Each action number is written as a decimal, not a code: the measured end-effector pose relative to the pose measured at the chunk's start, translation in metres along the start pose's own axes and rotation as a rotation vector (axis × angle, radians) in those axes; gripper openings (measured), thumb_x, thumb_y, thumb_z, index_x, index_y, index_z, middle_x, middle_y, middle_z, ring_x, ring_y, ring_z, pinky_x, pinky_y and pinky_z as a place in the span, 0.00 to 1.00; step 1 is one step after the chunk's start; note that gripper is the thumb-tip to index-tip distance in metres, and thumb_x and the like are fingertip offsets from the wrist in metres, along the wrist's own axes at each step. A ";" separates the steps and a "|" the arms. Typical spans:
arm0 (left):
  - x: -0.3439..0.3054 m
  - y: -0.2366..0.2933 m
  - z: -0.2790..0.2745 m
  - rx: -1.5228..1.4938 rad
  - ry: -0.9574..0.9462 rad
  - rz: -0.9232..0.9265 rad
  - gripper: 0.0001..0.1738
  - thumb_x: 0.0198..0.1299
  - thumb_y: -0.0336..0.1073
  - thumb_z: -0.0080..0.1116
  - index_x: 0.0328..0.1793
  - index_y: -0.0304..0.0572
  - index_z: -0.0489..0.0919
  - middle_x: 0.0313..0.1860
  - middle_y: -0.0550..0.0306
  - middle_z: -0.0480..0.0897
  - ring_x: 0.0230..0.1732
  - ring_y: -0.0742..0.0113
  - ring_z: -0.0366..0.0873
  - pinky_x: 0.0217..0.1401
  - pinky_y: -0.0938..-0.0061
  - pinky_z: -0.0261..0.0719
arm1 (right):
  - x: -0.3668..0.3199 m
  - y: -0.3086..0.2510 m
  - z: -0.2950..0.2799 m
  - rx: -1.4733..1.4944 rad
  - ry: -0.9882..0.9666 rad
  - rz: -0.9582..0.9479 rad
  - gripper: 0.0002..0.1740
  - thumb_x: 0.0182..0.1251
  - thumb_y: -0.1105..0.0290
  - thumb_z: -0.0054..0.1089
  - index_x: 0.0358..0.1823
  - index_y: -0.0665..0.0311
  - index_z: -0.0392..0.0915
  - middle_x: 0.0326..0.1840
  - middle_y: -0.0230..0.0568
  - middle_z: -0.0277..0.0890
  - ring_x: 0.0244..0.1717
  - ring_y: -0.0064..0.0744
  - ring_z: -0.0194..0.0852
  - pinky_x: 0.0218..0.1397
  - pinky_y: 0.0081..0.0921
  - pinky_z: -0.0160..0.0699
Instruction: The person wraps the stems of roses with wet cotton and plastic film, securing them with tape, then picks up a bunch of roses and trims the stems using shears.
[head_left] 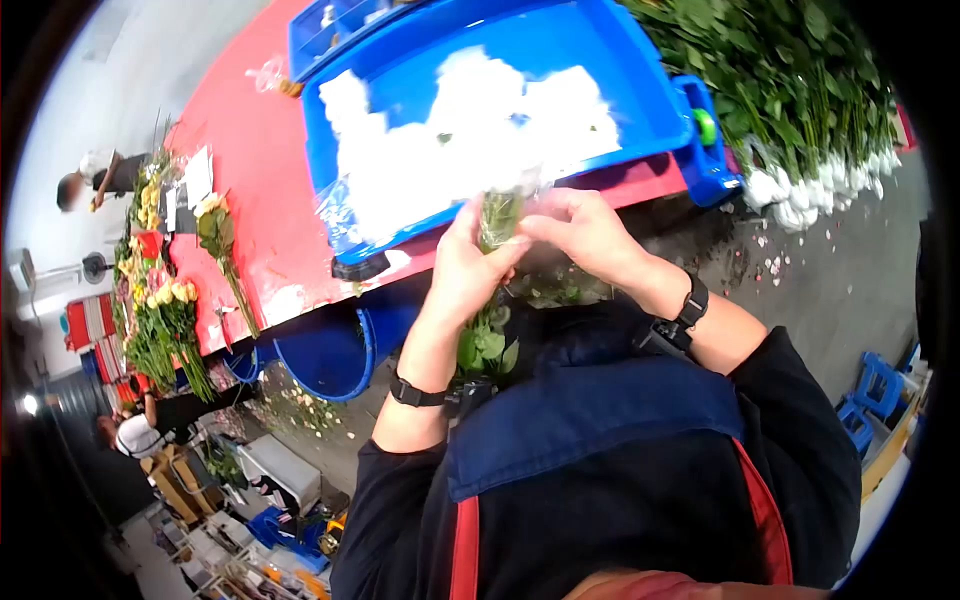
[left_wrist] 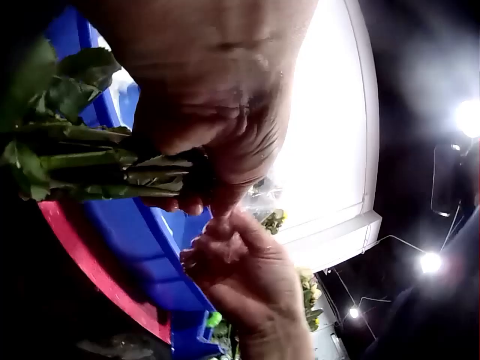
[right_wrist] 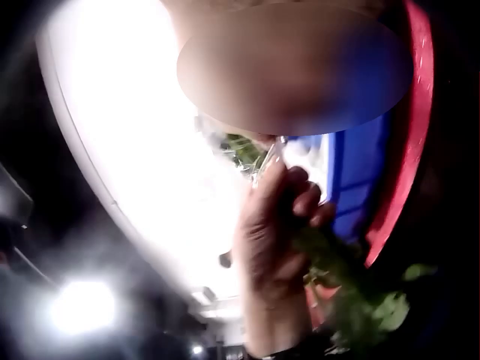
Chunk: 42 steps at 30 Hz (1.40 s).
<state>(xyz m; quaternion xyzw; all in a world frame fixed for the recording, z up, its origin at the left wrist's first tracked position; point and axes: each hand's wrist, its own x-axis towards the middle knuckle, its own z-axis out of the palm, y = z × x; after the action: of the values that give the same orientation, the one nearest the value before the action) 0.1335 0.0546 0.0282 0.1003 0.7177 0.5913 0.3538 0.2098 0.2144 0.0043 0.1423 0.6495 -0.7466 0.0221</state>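
Note:
My left hand (head_left: pixel 463 270) grips a bunch of leafy green stems (left_wrist: pixel 82 161). Its leaves (head_left: pixel 488 345) hang toward my body, with the flower heads out of sight. Clear plastic (right_wrist: pixel 271 159) surrounds the bare stem end, just past the left fingers. Close beside it, my right hand (head_left: pixel 585 232) pinches at this plastic with thumb and fingers. Both hands meet over the near rim of a blue tray (head_left: pixel 650 70) filled with white wads (head_left: pixel 480 95). In the left wrist view the right hand (left_wrist: pixel 251 281) touches the left fingertips.
A red table (head_left: pixel 250 150) carries the tray. Leafy bunches (head_left: pixel 790 70) with white-wrapped ends (head_left: pixel 800 195) lie on the right. Yellow and cream roses (head_left: pixel 165 290) are on the left, and a single bunch (head_left: pixel 215 235) lies nearer. Blue tubs (head_left: pixel 330 350) stand below the edge. Two people are farther off.

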 end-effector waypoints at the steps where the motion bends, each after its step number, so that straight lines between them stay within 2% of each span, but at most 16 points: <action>1: 0.001 0.003 0.019 -0.032 -0.021 -0.020 0.25 0.55 0.29 0.68 0.59 0.35 0.73 0.28 0.62 0.78 0.20 0.79 0.71 0.21 0.82 0.70 | -0.010 0.005 -0.019 -0.122 0.024 -0.004 0.13 0.65 0.65 0.61 0.41 0.68 0.80 0.40 0.41 0.82 0.38 0.26 0.79 0.41 0.28 0.77; 4: 0.002 0.014 0.079 -0.124 -0.151 -0.108 0.19 0.59 0.33 0.65 0.52 0.36 0.71 0.25 0.63 0.75 0.18 0.78 0.69 0.18 0.82 0.67 | -0.038 0.010 -0.055 -0.847 0.105 -0.465 0.09 0.59 0.70 0.52 0.28 0.65 0.80 0.32 0.51 0.80 0.33 0.53 0.78 0.37 0.42 0.77; 8: 0.011 -0.002 0.145 0.159 0.010 -0.146 0.12 0.61 0.39 0.64 0.36 0.39 0.74 0.19 0.64 0.74 0.14 0.79 0.67 0.16 0.82 0.65 | -0.064 0.034 -0.101 -0.901 -0.085 -0.385 0.08 0.56 0.70 0.52 0.23 0.64 0.77 0.29 0.48 0.79 0.31 0.51 0.79 0.34 0.48 0.74; 11: 0.014 -0.009 0.177 0.379 0.119 -0.093 0.13 0.59 0.40 0.62 0.30 0.38 0.76 0.18 0.60 0.77 0.16 0.74 0.71 0.21 0.76 0.69 | -0.102 0.032 -0.157 -0.968 -0.460 -0.200 0.09 0.56 0.67 0.60 0.35 0.61 0.82 0.34 0.47 0.78 0.38 0.49 0.79 0.40 0.42 0.77; 15: 0.021 -0.020 0.216 0.713 0.009 0.024 0.17 0.51 0.41 0.60 0.37 0.31 0.81 0.30 0.36 0.82 0.38 0.39 0.81 0.43 0.58 0.79 | -0.087 0.018 -0.265 -1.040 0.402 -0.135 0.11 0.59 0.62 0.62 0.34 0.62 0.84 0.30 0.46 0.80 0.34 0.44 0.81 0.38 0.35 0.77; 17: 0.032 -0.034 0.240 0.933 -0.151 0.017 0.18 0.50 0.42 0.60 0.37 0.30 0.81 0.33 0.34 0.82 0.41 0.40 0.81 0.46 0.56 0.78 | -0.057 0.045 -0.302 -0.858 0.209 0.067 0.13 0.56 0.60 0.66 0.32 0.62 0.85 0.31 0.47 0.83 0.34 0.40 0.83 0.40 0.34 0.79; 20: 0.048 -0.046 0.279 1.057 -0.337 0.000 0.19 0.49 0.42 0.61 0.36 0.30 0.82 0.34 0.32 0.82 0.41 0.39 0.81 0.49 0.54 0.79 | -0.038 0.058 -0.313 -0.469 0.138 0.000 0.11 0.53 0.66 0.68 0.34 0.65 0.85 0.27 0.40 0.83 0.28 0.25 0.79 0.36 0.27 0.78; 24: 0.070 -0.035 0.309 0.981 -0.414 -0.027 0.19 0.48 0.43 0.63 0.34 0.28 0.82 0.34 0.31 0.81 0.42 0.39 0.81 0.47 0.55 0.79 | -0.121 0.000 -0.282 -0.499 0.052 -0.081 0.10 0.57 0.66 0.65 0.32 0.67 0.83 0.25 0.43 0.81 0.27 0.26 0.78 0.35 0.27 0.76; 25: 0.076 -0.034 0.311 0.881 -0.441 0.102 0.20 0.48 0.43 0.63 0.33 0.28 0.82 0.27 0.35 0.81 0.33 0.45 0.83 0.39 0.59 0.81 | -0.146 -0.002 -0.278 -0.542 0.024 -0.076 0.10 0.58 0.66 0.64 0.32 0.67 0.83 0.27 0.44 0.81 0.28 0.26 0.78 0.36 0.26 0.76; 28: 0.060 0.023 0.310 0.487 -0.671 -0.241 0.10 0.49 0.36 0.61 0.24 0.37 0.78 0.15 0.65 0.74 0.14 0.80 0.69 0.17 0.81 0.66 | -0.171 0.035 -0.292 -0.340 0.103 0.234 0.09 0.58 0.72 0.65 0.38 0.69 0.83 0.39 0.42 0.82 0.40 0.21 0.78 0.45 0.26 0.77; 29: 0.055 0.026 0.313 0.470 -0.767 -0.270 0.11 0.51 0.37 0.63 0.25 0.37 0.79 0.15 0.64 0.75 0.14 0.79 0.70 0.17 0.79 0.67 | -0.170 0.053 -0.294 -0.018 0.105 -0.090 0.10 0.60 0.75 0.64 0.43 0.69 0.81 0.44 0.38 0.82 0.44 0.20 0.77 0.49 0.25 0.77; 31: 0.044 0.033 0.317 0.419 -0.735 -0.305 0.13 0.52 0.40 0.64 0.26 0.37 0.79 0.15 0.64 0.74 0.14 0.79 0.70 0.17 0.79 0.67 | -0.165 0.060 -0.293 0.019 0.154 -0.161 0.13 0.60 0.77 0.63 0.47 0.67 0.80 0.46 0.36 0.82 0.47 0.22 0.77 0.53 0.26 0.76; 34: 0.027 0.033 0.317 0.580 -0.538 -0.189 0.14 0.52 0.40 0.64 0.26 0.35 0.79 0.16 0.61 0.76 0.20 0.78 0.72 0.25 0.75 0.73 | -0.138 0.048 -0.307 -0.169 0.118 -0.232 0.17 0.58 0.78 0.65 0.50 0.67 0.78 0.48 0.38 0.81 0.49 0.26 0.77 0.54 0.26 0.76; 36: 0.015 0.033 0.320 0.647 -0.520 -0.049 0.13 0.50 0.38 0.63 0.28 0.32 0.79 0.17 0.55 0.76 0.25 0.78 0.71 0.31 0.71 0.75 | -0.112 0.025 -0.304 -0.686 0.233 -0.634 0.21 0.54 0.73 0.68 0.51 0.66 0.78 0.49 0.43 0.79 0.53 0.39 0.75 0.57 0.31 0.74; 40: 0.005 0.029 0.313 0.813 -0.469 0.230 0.15 0.45 0.42 0.64 0.28 0.34 0.81 0.27 0.36 0.80 0.34 0.38 0.80 0.41 0.54 0.79 | -0.091 0.043 -0.307 -1.092 0.095 -0.725 0.13 0.51 0.71 0.66 0.40 0.62 0.79 0.43 0.39 0.80 0.48 0.43 0.74 0.51 0.37 0.74; 42: 0.006 0.031 0.305 0.848 -0.346 0.288 0.16 0.46 0.41 0.62 0.27 0.31 0.79 0.25 0.34 0.78 0.32 0.39 0.80 0.38 0.56 0.79 | -0.103 0.060 -0.301 -1.070 0.117 -0.786 0.11 0.50 0.74 0.65 0.37 0.62 0.79 0.40 0.38 0.80 0.44 0.41 0.76 0.48 0.35 0.75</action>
<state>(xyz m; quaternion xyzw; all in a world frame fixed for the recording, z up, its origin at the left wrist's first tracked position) 0.3112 0.3038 0.0389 0.4312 0.8050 0.2641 0.3102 0.3767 0.4836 -0.0632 -0.0955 0.9342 -0.2648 -0.2192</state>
